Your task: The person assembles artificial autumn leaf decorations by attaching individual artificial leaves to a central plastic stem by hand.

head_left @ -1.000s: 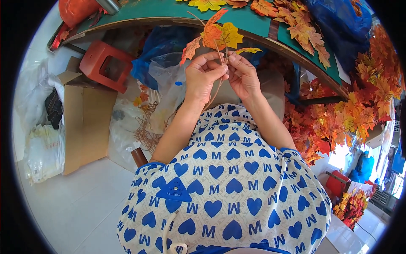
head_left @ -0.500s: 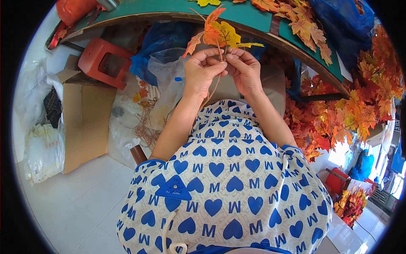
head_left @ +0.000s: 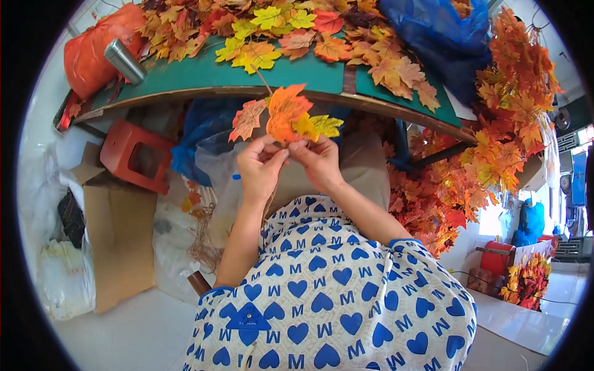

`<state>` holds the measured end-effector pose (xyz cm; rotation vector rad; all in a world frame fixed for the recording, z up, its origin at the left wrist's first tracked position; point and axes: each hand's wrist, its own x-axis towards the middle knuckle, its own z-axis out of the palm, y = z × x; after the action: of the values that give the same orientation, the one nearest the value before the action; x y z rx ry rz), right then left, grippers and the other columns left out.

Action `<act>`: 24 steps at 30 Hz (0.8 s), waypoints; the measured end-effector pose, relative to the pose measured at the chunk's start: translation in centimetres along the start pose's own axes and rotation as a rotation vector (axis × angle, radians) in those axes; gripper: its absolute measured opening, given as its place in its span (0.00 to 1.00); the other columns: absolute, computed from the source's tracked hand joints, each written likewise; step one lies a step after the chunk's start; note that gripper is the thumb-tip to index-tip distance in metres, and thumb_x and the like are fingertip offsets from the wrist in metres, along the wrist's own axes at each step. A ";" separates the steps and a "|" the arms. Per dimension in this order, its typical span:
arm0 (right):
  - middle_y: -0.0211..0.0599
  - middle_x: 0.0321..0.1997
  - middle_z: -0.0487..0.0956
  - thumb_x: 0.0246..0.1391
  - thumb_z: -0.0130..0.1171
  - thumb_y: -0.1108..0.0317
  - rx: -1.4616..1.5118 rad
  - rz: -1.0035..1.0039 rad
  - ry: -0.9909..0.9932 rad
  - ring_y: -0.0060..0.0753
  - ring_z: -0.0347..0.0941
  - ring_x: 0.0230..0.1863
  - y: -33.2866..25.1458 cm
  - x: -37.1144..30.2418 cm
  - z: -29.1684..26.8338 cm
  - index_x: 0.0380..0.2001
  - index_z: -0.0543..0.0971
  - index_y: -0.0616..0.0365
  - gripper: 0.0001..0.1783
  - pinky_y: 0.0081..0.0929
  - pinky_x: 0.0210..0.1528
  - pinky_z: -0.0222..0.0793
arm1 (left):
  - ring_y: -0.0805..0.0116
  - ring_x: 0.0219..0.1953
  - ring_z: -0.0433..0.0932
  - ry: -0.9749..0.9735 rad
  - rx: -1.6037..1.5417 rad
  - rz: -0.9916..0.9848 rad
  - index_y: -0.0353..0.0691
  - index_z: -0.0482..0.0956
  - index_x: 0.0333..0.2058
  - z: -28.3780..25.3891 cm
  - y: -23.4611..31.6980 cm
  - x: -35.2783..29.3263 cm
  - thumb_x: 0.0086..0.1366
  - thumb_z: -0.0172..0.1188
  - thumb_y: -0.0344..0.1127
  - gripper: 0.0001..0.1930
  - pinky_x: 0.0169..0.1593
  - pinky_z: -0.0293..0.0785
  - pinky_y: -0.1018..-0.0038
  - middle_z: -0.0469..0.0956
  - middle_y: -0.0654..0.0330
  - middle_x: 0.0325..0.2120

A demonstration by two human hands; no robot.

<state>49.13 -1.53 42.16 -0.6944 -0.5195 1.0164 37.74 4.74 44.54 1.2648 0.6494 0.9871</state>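
Both hands meet at the base of a small sprig of artificial maple leaves (head_left: 286,110), just short of the table edge. It has an orange leaf, a yellow one and a paler orange one, with a thin brown stem poking up behind. My left hand (head_left: 258,172) is closed, its thumb and fingers pinching the sprig's base. Beside it, my right hand (head_left: 318,166) pinches the same base under the yellow leaf. The joint of the stems is hidden behind the fingertips.
Across the green-topped table (head_left: 185,77) lie loose maple leaves (head_left: 260,52), a metal flask (head_left: 125,60) and a blue bag (head_left: 439,34). Leaf garlands (head_left: 433,198) hang at the right. A red stool (head_left: 137,156) and a cardboard box (head_left: 120,238) stand left.
The view has tilted up, showing more of the tabletop. Hands and sprig sit lower and farther left in the picture. The sprig has turned, with its leaves bunched closer over the fingers.
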 end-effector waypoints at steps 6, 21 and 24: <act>0.33 0.36 0.78 0.50 0.59 0.80 -0.279 -0.100 0.072 0.23 0.75 0.36 -0.9 0.7 -0.3 0.36 0.75 0.64 0.09 0.23 0.41 0.74 | 0.75 0.23 0.76 0.007 0.029 0.030 0.29 0.76 0.37 0.6 -0.8 -0.1 0.52 0.60 0.16 0.12 0.28 0.74 0.81 0.78 0.59 0.24; 0.29 0.32 0.78 0.48 0.61 0.77 -0.441 -0.104 -0.026 0.16 0.73 0.32 -1.5 0.8 -0.5 0.35 0.77 0.63 0.09 0.18 0.34 0.71 | 0.73 0.26 0.77 0.013 0.128 0.173 0.30 0.77 0.35 0.3 -3.3 0.0 0.53 0.58 0.16 0.10 0.29 0.76 0.80 0.78 0.57 0.31; 0.31 0.28 0.79 0.46 0.61 0.76 -0.830 0.001 -0.241 0.18 0.74 0.30 -4.4 3.3 -1.2 0.32 0.78 0.65 0.07 0.20 0.32 0.71 | 0.74 0.25 0.77 0.094 -0.113 0.054 0.32 0.78 0.36 1.5 -3.0 -0.1 0.54 0.60 0.20 0.09 0.29 0.75 0.80 0.77 0.58 0.28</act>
<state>53.94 -0.41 44.80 -1.3067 -1.1800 0.8714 39.73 3.93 41.93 1.1470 0.6255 1.1177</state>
